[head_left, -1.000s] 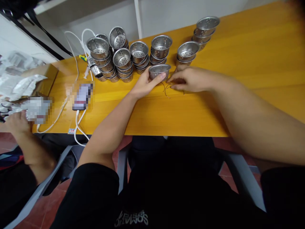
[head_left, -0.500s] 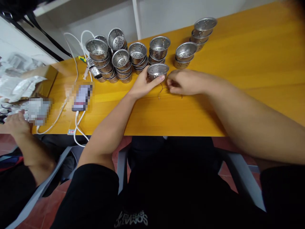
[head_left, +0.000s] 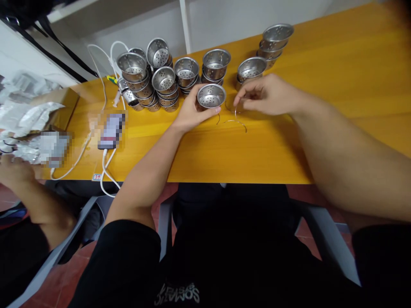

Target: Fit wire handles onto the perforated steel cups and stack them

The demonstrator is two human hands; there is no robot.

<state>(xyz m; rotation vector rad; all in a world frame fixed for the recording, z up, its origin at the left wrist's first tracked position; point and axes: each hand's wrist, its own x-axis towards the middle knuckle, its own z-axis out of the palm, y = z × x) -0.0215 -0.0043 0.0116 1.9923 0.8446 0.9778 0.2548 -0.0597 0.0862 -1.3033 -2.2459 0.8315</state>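
Note:
My left hand [head_left: 192,109] is closed around a perforated metal strainer basket [head_left: 212,101], thumb along its near side and the open top facing up. To its right, my right hand [head_left: 261,96] pinches a thin curved wire [head_left: 235,111] that hangs from the fingertips, apart from the basket. Below that hand another bent wire [head_left: 238,122] lies on the table. A short piece of wire [head_left: 218,119] shows just under the held basket.
Stacks of similar baskets [head_left: 163,81] stand along the back of the yellow table [head_left: 224,158], with more stacks [head_left: 252,68] at the right. A cabled phone [head_left: 111,131] lies at left. Beside me is another person's hand [head_left: 16,171] near plastic bags [head_left: 32,115].
My right hand has moved up and right, away from the basket, lifting a wire. The basket in my left hand has tilted toward me, showing more of its inside.

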